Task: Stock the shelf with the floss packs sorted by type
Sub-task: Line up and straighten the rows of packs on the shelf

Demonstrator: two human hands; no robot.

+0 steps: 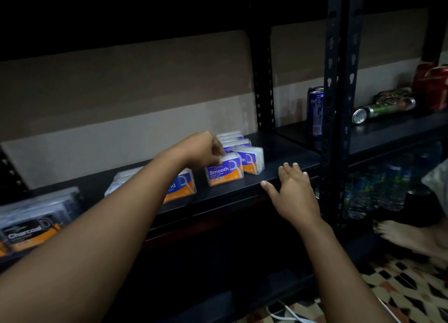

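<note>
Head camera looks down at a black shelf (pixel 278 174) holding three groups of floss packs. At the right stands a row of blue-and-orange packs (pixel 249 159), about four or five front to back; the rear ones overlap too much to count surely. In front of that row, one Smooth pack (pixel 225 171) stands upright near the shelf's front edge: a clear plastic case with a blue upper label, an orange lower band and a white floss-pick drawing. The left hand (pixel 202 150) pinches its top left corner with the fingertips. Left of it a second group (pixel 180 185) of similar packs is mostly hidden behind the forearm, so its number is unclear. At far left lies a stack of Charcoal packs (pixel 34 222), dark with orange bands. The right hand (pixel 292 189) is spread open, grasping nothing, fingers over the shelf's front edge. Several drink cans (pixel 385 108) sit on the next shelf.
</note>
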